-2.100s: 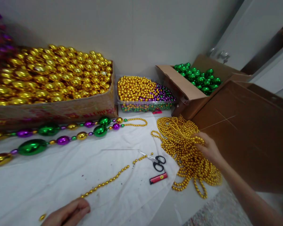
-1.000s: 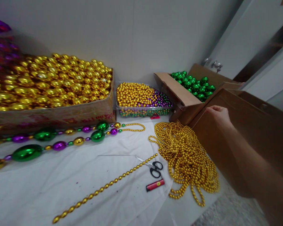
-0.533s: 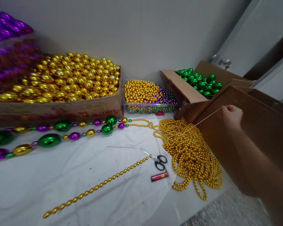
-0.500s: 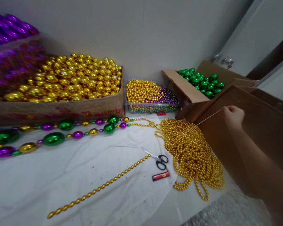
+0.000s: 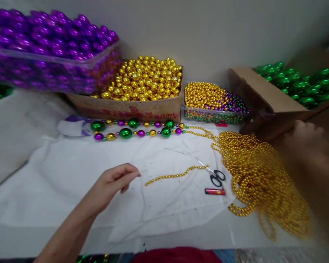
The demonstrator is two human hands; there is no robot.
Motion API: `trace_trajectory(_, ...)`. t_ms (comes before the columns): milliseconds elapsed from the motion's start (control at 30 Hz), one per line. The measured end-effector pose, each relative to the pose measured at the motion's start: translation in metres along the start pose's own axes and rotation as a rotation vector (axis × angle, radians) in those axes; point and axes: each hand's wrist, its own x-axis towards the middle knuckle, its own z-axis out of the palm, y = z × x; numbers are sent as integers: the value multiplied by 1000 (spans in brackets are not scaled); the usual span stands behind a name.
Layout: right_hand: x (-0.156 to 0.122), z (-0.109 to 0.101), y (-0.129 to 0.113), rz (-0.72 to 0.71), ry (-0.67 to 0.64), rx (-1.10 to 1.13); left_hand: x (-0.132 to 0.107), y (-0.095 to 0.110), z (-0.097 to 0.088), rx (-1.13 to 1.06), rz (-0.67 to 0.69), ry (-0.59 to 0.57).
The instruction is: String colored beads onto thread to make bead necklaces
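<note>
My left hand (image 5: 113, 181) hovers over the white cloth (image 5: 65, 171) with thumb and fingertips pinched together. What it pinches is too thin to make out. Just right of its fingertips lies a short strand of small gold beads (image 5: 175, 175), which runs toward the black-handled scissors (image 5: 216, 177). My right hand (image 5: 304, 140) is at the right, by the brown cardboard box (image 5: 263, 93) and above the big heap of gold bead strings (image 5: 259, 171). It is smeared by motion and its fingers do not show.
A red lighter (image 5: 215, 191) lies below the scissors. A garland of large green, purple and gold beads (image 5: 137, 130) lies along a box of gold balls (image 5: 142, 108). A clear tub of small beads (image 5: 212, 115) and a bin of purple balls (image 5: 52, 54) stand at the back.
The view has swung left. My left hand has come in and pinched near the end of the gold strand, which now lies drawn up shorter. My right hand has dropped from the raised thread and is blurred.
</note>
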Motion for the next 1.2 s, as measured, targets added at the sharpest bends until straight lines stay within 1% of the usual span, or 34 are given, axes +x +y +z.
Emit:
trace_trajectory(33, -16, -7, -26, -67, -12, 108, 1, 5, 6, -9, 21, -18)
trace_trajectory(67, -37, -18, -55, -173, -34, 294, 1, 11, 10, -14, 33, -39)
trace_trajectory(100, -61, -32, -86, -272, -98, 526, 1, 17, 14, -21, 42, -65)
trace_trajectory(133, -88, -47, -118, -337, -189, 784, 2, 22, 17, -34, 51, -91)
trace_trajectory(167, -115, -63, -149, -404, -339, 1037, 2, 27, 18, -46, 55, -117)
trace_trajectory(200, -142, -77, -179, -464, -519, 1263, 2, 31, 19, -57, 59, -140)
trace_trajectory(233, -166, -89, -206, -505, -682, 1438, 2, 33, 20, -69, 63, -162)
trace_trajectory(300, -201, -103, -247, -503, -903, 1680, 1, 35, 19, -92, 71, -198)
trace_trajectory(333, -212, -104, -260, -487, -1008, 1771, 0, 35, 18, -102, 78, -212)
trace_trajectory(367, -218, -104, -268, -469, -1110, 1817, -1, 34, 17, -110, 84, -222)
trace_trajectory(400, -221, -102, -272, -445, -1202, 1836, -2, 33, 16, -114, 86, -224)
trace_trajectory(433, -221, -100, -271, -415, -1269, 1839, -3, 31, 14, -113, 82, -226)
trace_trajectory(500, -216, -98, -259, -347, -1319, 1845, -5, 28, 12, -94, 62, -246)
trace_trajectory(567, -208, -100, -242, -280, -1288, 1880, -5, 22, 11, -68, 36, -312)
trace_trajectory(633, -203, -102, -226, -245, -1202, 1862, -3, 13, 13, -41, 18, -389)
trace_trajectory(667, -201, -101, -220, -230, -1116, 1806, -1, 7, 14, -29, 13, -412)
trace_trajectory(767, -202, -92, -208, -176, -737, 1532, 8, -13, 17, 22, -1, -444)
trace_trajectory(800, -205, -87, -205, -150, -645, 1470, 10, -18, 19, 52, -6, -461)
trace_trajectory(867, -212, -79, -202, -103, -545, 1448, 12, -26, 22, 139, 7, -504)
trace_trajectory(900, -218, -77, -201, -107, -499, 1457, 12, -26, 24, 198, 36, -509)
trace_trajectory(933, -224, -78, -200, -134, -434, 1451, 10, -24, 28, 257, 78, -484)
trace_trajectory(1000, -238, -84, -198, -262, -300, 1371, 3, -13, 40, 324, 172, -362)
trace_trajectory(1033, -245, -90, -198, -348, -277, 1327, -1, -5, 49, 307, 200, -300)
trace_trajectory(1067, -252, -96, -197, -419, -285, 1309, -6, 4, 60, 250, 210, -264)
trace_trajectory(1100, -257, -102, -196, -459, -317, 1318, -10, 13, 72, 153, 198, -270)
trace_trajectory(1133, -260, -107, -195, -463, -354, 1347, -13, 20, 85, 31, 172, -306)
trace_trajectory(1167, -262, -110, -193, -432, -377, 1383, -16, 26, 98, -97, 133, -351)
trace_trajectory(1200, -262, -111, -191, -371, -386, 1417, -17, 30, 111, -221, 80, -386)
